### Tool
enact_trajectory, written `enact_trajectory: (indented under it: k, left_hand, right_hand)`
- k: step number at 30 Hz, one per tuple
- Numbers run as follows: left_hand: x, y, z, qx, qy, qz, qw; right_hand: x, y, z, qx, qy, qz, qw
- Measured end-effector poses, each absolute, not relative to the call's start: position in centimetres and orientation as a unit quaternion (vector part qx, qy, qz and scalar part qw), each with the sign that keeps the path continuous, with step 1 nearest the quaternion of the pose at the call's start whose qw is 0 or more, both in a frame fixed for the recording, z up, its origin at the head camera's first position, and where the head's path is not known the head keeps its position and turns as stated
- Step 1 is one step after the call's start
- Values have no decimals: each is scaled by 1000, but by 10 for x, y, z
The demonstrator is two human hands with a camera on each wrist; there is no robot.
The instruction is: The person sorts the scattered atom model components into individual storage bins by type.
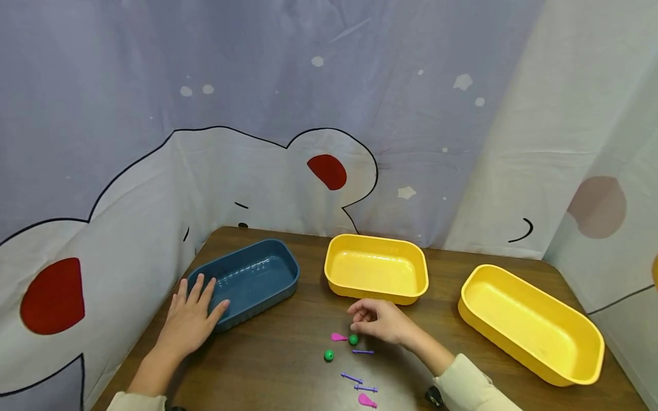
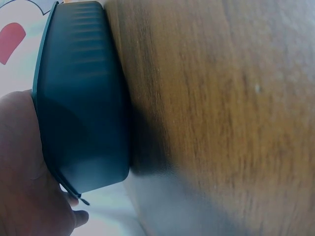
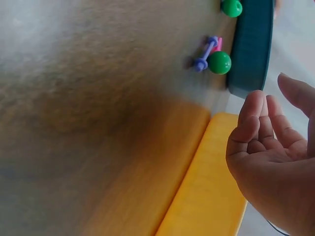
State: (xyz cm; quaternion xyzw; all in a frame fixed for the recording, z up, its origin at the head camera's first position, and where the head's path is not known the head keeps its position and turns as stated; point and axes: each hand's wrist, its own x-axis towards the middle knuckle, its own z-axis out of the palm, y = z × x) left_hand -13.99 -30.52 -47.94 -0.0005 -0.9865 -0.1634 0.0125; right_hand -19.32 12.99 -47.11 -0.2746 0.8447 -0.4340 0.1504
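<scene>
My left hand (image 1: 187,322) rests on the near-left rim of the dark blue tray (image 1: 252,302), its fingers spread and reaching over the edge. In the left wrist view that hand lies along the rim of the tray's side wall (image 2: 83,98). My right hand (image 1: 382,321) hovers just in front of the middle yellow tray (image 1: 377,295), fingers loosely bent and holding nothing. Nearest to it are a green ball (image 1: 353,339), a pink teardrop-shaped piece (image 1: 338,337) and a purple rod with knobbed ends (image 1: 362,352). A second green ball (image 1: 329,355) lies to their left.
Two more purple rods (image 1: 352,378) and another pink piece (image 1: 367,401) lie near the front of the wooden table (image 1: 257,365). A second yellow tray (image 1: 529,331) stands at the right. A printed curtain (image 1: 267,182) hangs behind and beside the table.
</scene>
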Motion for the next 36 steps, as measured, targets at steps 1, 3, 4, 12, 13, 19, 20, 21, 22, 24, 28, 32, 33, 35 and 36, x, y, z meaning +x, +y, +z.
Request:
enact_trajectory:
  k: [1,3,4,12,13,19,20,21,22,24,28,32,33,35,36]
  left_hand:
    - [-140,-306,-480,-1,-986,-164,13]
    - [-140,-306,-481,-1,-986,-165,13]
    - [-140,-306,-481,-1,-986,-165,13]
    - [-141,-307,-483,4,-986,-166,6]
    - [-141,-307,-483,4,-986,-166,7]
    - [-140,-307,-483,3,-986,-168,9]
    - [-140,-306,-482,2,-986,-168,9]
    - [-140,-306,-482,2,-986,-169,10]
    - [-140,-306,-481,0,-985,-171,12]
    - [-140,-306,-481,0,-985,-171,13]
    - [-140,-306,-481,1,-985,-171,12]
    - [-141,-306,-481,3,-986,-168,10]
    - [-141,-306,-481,3,-986,-168,10]
    - [-142,-306,-481,3,-986,-167,10]
    - [-142,-306,-481,4,-986,-167,11]
  right_hand:
    - [-193,130,-472,-274,844,-435,154]
    - [-192,132,-473,-273,843,-434,161]
    - [-192,132,-474,-275,843,-432,164]
    - [-191,138,-480,-282,844,-425,166]
    - [-191,139,-480,-282,844,-424,167]
    - [-193,144,-485,-288,845,-414,176]
    - [-193,144,-486,-290,844,-415,177]
    - [-193,144,-486,-290,843,-415,180]
    - [-193,144,-487,-291,842,-416,182]
    - [-193,143,-487,-293,840,-416,186]
    - [-193,141,-489,-297,840,-412,192]
    - [-192,139,-490,-298,840,-408,196]
    - [-192,139,-490,-298,841,-406,196]
    - [-192,139,-491,-299,843,-404,193]
    - [-192,139,-491,-300,844,-402,191]
